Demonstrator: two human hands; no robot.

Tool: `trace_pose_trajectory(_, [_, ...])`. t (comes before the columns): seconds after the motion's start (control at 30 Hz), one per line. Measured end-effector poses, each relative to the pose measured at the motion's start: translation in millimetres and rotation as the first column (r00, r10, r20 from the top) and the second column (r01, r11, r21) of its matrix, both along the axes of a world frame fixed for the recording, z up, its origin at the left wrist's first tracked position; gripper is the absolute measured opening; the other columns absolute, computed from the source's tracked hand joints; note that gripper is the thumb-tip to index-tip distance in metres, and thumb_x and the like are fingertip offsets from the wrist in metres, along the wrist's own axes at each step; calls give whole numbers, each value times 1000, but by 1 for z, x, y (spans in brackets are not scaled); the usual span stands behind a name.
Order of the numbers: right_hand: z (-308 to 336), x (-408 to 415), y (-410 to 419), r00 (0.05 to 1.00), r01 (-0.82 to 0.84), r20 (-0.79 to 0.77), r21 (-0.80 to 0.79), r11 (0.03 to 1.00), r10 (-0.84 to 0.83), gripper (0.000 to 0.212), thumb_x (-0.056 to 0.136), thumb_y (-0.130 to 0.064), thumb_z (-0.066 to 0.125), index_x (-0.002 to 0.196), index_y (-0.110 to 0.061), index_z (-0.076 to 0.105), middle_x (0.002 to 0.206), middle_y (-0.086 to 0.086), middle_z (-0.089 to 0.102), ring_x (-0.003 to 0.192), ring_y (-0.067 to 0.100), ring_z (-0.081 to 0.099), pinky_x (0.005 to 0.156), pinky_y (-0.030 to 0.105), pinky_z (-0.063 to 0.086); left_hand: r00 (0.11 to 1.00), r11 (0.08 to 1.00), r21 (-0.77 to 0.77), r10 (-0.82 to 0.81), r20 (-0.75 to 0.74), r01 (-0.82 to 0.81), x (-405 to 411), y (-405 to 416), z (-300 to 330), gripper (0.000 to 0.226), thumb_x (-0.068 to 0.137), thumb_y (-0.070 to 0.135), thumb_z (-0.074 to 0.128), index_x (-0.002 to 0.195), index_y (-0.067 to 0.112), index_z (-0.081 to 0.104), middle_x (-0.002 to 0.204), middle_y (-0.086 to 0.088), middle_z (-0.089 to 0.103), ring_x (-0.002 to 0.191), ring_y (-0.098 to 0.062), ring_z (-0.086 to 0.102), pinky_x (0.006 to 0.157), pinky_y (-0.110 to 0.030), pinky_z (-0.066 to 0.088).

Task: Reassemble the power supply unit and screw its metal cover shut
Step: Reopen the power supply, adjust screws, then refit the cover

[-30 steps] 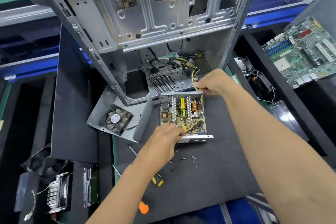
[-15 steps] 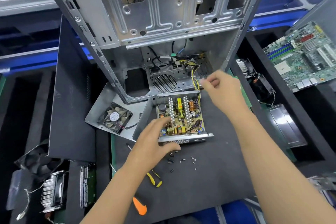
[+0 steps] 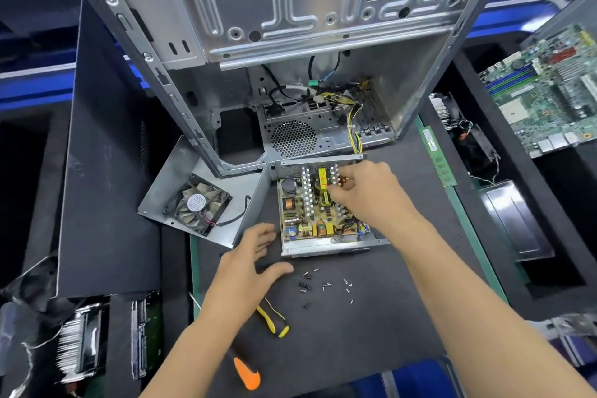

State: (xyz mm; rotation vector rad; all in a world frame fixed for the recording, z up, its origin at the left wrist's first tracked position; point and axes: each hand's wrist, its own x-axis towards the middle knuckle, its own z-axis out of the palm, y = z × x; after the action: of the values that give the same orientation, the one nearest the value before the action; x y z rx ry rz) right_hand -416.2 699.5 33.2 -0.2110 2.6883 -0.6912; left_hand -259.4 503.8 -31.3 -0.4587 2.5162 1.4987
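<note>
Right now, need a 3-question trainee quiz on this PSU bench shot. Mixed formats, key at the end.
1. True or false: the metal cover with the fan is already closed over the circuit board.
2. Which hand is over the circuit board: A) left hand B) right hand?
3. Fill in: the loose screws lie on the mat, nearer the viewer than the ____.

Key: 1 false; 2 B; 3 power supply unit.

**Bare Arms, Nothing Worn**

Two forearms are seen, and both are uncovered up to the frame's edge: no sleeve, glove, watch or ring is shown. The left hand (image 3: pixel 248 265) and the right hand (image 3: pixel 371 194) are seen bare, with short nails made out on the left fingers.
</note>
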Motion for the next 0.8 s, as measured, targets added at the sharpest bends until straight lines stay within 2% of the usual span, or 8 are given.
trace_pose_trajectory(0.07, [0, 2, -3, 999, 29, -16, 5, 1000, -28, 38, 87, -29, 63, 112, -1, 68, 88, 15, 72, 90, 34, 65, 82, 46, 56, 999, 1000, 13, 27, 19, -27, -1, -1, -3, 75, 75, 29, 86, 119, 67, 39, 113, 40, 58, 111, 11, 58, 96, -6, 40])
trace_pose_trajectory(0.13, [0, 4, -5, 999, 32, -34, 22, 999, -31, 34, 85, -28, 62, 108, -4, 70, 85, 14, 71, 87, 35, 63, 79, 44, 56, 999, 1000, -2, 14, 32, -13, -2, -1, -3, 83, 79, 32, 83, 126, 73, 29, 111, 52, 53, 107, 22, 52, 90, 0, 36])
trace_pose_trajectory(0.2, [0, 6, -8, 998, 30, -58, 34, 999, -28, 29, 85, -26, 62, 103, -7, 72, 81, 12, 70, 84, 35, 62, 76, 41, 55, 999, 999, -38, -32, 33, 33, -2, 1, -2, 87, 84, 34, 78, 137, 68, 17, 114, 60, 45, 108, 27, 46, 90, 0, 32])
trace_pose_trajectory(0.3, [0, 8, -9, 996, 40, -81, 18, 999, -39, 25, 86, -25, 61, 99, -7, 72, 77, 12, 70, 83, 37, 62, 76, 42, 55, 997, 997, -58, -54, 49, 56, -2, 2, -3, 86, 89, 33, 73, 149, 54, 15, 124, 55, 43, 122, 14, 46, 97, -9, 31])
trace_pose_trajectory(0.43, [-1, 10, -12, 992, 60, -109, -5, 998, -60, 31, 88, -24, 60, 107, -2, 70, 79, 13, 71, 83, 36, 63, 78, 44, 54, 997, 995, -79, -54, 52, 58, 0, 4, -5, 79, 93, 29, 70, 152, 45, 21, 121, 59, 40, 129, 5, 42, 91, 4, 23])
trace_pose_trajectory(0.63, [-2, 15, -12, 987, 88, -134, -30, 996, -91, 28, 90, -23, 60, 107, -1, 69, 78, 14, 71, 81, 39, 63, 72, 43, 56, 998, 996, -73, -47, 43, 50, 1, 5, -9, 76, 93, 29, 68, 153, 43, 23, 120, 61, 38, 130, 5, 41, 91, -2, 25])
trace_pose_trajectory(0.73, [-1, 15, -12, 989, 56, -135, -5, 998, -56, 24, 91, -23, 58, 100, -5, 70, 73, 10, 68, 76, 38, 60, 70, 41, 55, 997, 994, -88, -58, 42, 62, 0, 5, -8, 76, 94, 30, 67, 152, 45, 22, 121, 61, 37, 133, 0, 42, 97, -14, 28])
trace_pose_trajectory(0.8, [-1, 15, -13, 989, 45, -139, 18, 999, -42, 28, 92, -25, 57, 109, -6, 69, 79, 10, 70, 79, 36, 62, 73, 42, 56, 997, 993, -91, -68, 40, 71, 0, 5, -9, 75, 94, 30, 67, 152, 46, 22, 119, 62, 37, 133, -2, 43, 98, -17, 28])
